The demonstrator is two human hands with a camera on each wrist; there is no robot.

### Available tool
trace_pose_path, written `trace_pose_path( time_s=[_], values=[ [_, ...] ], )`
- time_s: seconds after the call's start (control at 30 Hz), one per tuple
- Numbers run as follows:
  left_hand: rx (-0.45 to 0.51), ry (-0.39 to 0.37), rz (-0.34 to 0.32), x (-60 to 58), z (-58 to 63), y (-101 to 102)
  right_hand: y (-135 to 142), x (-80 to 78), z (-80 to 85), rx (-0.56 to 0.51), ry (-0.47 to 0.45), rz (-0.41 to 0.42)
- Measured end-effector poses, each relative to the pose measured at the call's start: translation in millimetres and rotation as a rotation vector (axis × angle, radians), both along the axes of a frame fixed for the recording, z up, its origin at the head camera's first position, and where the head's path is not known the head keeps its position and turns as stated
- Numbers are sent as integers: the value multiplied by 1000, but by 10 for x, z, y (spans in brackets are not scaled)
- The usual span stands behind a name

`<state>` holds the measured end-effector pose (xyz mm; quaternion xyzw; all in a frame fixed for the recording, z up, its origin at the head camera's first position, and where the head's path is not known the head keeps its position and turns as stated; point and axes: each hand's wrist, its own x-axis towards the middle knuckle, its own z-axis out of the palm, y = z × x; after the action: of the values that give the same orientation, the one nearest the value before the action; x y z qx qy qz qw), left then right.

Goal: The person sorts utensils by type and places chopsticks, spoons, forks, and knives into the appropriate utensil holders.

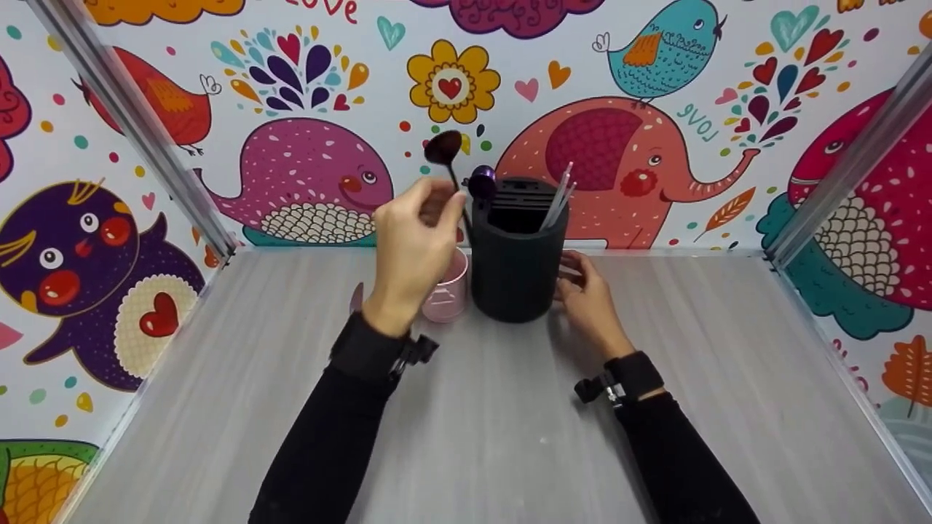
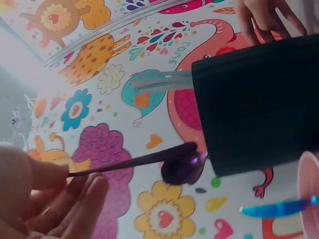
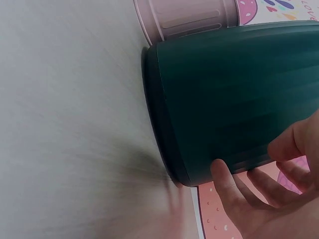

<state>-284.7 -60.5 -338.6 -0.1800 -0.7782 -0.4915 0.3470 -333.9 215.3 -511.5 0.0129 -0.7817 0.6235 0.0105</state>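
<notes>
My left hand (image 1: 419, 240) pinches a dark, shiny spoon (image 1: 443, 148) by its thin neck, bowl up and handle pointing down beside the holder. In the left wrist view its handle (image 2: 134, 163) widens away from the thumb. The black utensil holder (image 1: 513, 276) stands upright, with a purple spoon (image 1: 483, 182) and several clear straws (image 1: 559, 198) sticking out of its top. My right hand (image 1: 588, 298) rests its fingertips against the holder's right side, low down, fingers spread. A pink cup (image 1: 445, 298) stands left of the holder, partly hidden behind my left hand.
A blue, shiny utensil (image 2: 276, 207) sticks out at the pink cup's rim. Left of my left wrist a small mauve curved piece (image 1: 357, 298) shows. The grey tabletop (image 1: 495, 422) meets printed walls at the back and sides, with metal posts (image 1: 852, 153) at the corners.
</notes>
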Motion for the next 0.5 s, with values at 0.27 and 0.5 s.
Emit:
trace_pose_path(
  time_s=[0.27, 0.5],
  values=[
    [-9, -48, 8, -382, -27, 237, 5, -24, -16, 9, 18, -3],
    [-76, -83, 78, -521, -175, 320, 6, -27, -23, 3, 11, 2]
  ],
)
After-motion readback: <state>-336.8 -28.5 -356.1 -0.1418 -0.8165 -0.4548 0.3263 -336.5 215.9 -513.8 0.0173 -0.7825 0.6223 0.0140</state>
